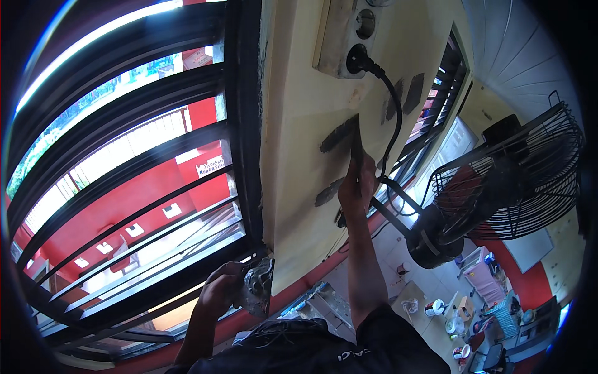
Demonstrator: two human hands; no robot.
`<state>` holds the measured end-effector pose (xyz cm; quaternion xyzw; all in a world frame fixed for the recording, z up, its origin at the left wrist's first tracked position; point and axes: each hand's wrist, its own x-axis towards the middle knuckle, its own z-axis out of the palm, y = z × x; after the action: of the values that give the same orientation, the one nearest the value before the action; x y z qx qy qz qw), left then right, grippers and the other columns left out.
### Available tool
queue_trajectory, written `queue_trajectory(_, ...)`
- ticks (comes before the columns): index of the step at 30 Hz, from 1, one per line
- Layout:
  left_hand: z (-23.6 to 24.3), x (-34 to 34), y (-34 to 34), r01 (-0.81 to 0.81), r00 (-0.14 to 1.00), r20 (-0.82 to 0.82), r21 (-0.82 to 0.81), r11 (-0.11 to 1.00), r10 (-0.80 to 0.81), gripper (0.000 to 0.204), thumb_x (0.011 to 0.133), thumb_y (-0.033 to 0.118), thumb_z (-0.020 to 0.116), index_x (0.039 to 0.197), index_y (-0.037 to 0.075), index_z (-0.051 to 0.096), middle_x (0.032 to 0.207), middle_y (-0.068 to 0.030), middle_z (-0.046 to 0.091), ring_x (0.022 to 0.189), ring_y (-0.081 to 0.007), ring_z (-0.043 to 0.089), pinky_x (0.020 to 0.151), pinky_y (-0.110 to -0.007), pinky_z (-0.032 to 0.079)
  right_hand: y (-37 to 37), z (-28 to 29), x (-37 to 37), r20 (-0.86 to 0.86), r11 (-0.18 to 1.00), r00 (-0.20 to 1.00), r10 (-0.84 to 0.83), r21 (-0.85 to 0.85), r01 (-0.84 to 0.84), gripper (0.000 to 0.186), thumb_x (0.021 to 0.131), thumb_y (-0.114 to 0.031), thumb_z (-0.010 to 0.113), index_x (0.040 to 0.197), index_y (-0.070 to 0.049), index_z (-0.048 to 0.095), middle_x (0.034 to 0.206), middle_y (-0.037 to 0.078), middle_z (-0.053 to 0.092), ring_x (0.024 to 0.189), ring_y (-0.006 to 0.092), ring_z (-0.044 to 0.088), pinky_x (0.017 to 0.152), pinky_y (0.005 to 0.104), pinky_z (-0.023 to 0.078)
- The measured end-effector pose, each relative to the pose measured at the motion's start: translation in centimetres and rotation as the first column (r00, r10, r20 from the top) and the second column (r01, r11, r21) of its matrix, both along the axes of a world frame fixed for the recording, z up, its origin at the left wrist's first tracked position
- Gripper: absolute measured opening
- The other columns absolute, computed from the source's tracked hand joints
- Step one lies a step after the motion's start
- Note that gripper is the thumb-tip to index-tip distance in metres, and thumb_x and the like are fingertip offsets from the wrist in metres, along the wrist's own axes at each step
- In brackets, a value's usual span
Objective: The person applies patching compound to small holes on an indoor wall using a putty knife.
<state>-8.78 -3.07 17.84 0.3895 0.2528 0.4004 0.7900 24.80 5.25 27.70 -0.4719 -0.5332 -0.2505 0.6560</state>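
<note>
My right hand (358, 190) is raised to the cream wall (299, 206), closed around a putty knife (357, 144). The blade's upper end meets a dark grey filler patch (336, 136). Another grey patch (328, 193) lies just left of that hand, and further smears (413, 93) show to the upper right. Lower down, beside the window frame, my left hand (221, 290) grips a flat, dark-edged plate (270, 290) carrying a lump of grey filler (255, 287). Its exact kind is hard to make out.
A caged black fan (511, 168) juts from the wall on my right. Above, a plug (360, 59) sits in a socket block (346, 37), its black cable (398, 112) hanging near my right hand. Dark window slats (124, 153) fill the left. Below are a ladder (327, 305) and white buckets (434, 307).
</note>
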Motion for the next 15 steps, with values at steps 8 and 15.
queue_trajectory(8, 0.4, 2.1, 0.7, 0.068, 0.997, -0.044, 0.038, 0.997, -0.067, 0.034, 0.081, 0.013, 0.043, 0.11, -0.003, 0.052, 0.079, -0.0082, 0.058, 0.054, -0.0125, 0.054, 0.042, -0.024, 0.042, -2.1, -1.4, -2.1, 0.334, 1.0, 0.942, 0.009, 0.004, -0.011, 0.025, 0.086, -0.008, 0.052, 0.109, -0.001, 0.059, 0.097, 0.016, 0.061, 0.091, 0.0327, 0.057, 0.078, 0.0427, 0.043)
queue_trajectory(15, 0.8, 2.6, 0.7, 0.198, 0.979, -0.04, -0.041, 0.979, -0.199, 0.03, 0.08, 0.009, 0.044, 0.105, -0.004, 0.055, 0.088, -0.01, 0.058, 0.074, -0.0156, 0.057, 0.064, -0.028, 0.048, -1.1, -0.2, 1.4, 0.188, 0.991, 0.973, -0.13, 0.02, 0.129, 0.024, 0.084, -0.003, 0.052, 0.107, 0.001, 0.057, 0.092, 0.018, 0.06, 0.084, 0.0361, 0.057, 0.075, 0.042, 0.044)
